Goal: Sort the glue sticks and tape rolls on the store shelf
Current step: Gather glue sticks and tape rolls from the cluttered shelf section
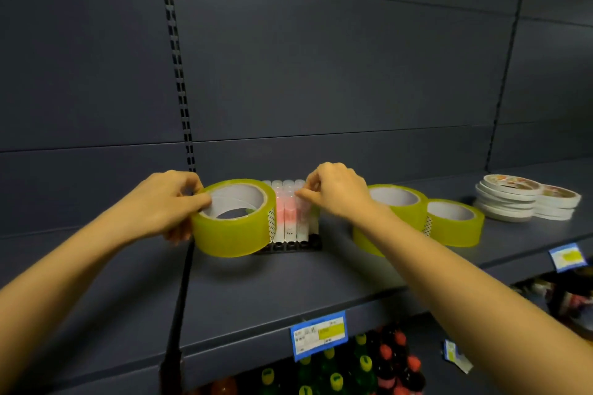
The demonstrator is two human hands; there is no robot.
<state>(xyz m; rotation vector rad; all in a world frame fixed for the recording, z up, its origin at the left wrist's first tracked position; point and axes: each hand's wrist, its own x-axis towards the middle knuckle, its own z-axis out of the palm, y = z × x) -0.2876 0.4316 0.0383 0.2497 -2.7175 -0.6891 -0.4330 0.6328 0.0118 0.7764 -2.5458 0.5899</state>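
I am gripping a yellow-green clear tape roll (234,218) with the left hand (167,202); right hand (337,189) is pinching white-and-pink glue sticks (290,212). Sorting looks midway: two matching tape rolls (417,218) are waiting rightward.

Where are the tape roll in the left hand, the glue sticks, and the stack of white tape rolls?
Tape roll (224,234): head view, yellow outer side.
Glue sticks (288,218): head view, middle of a pink-and-white stick.
White tape rolls (503,202): head view, side of the left stack.
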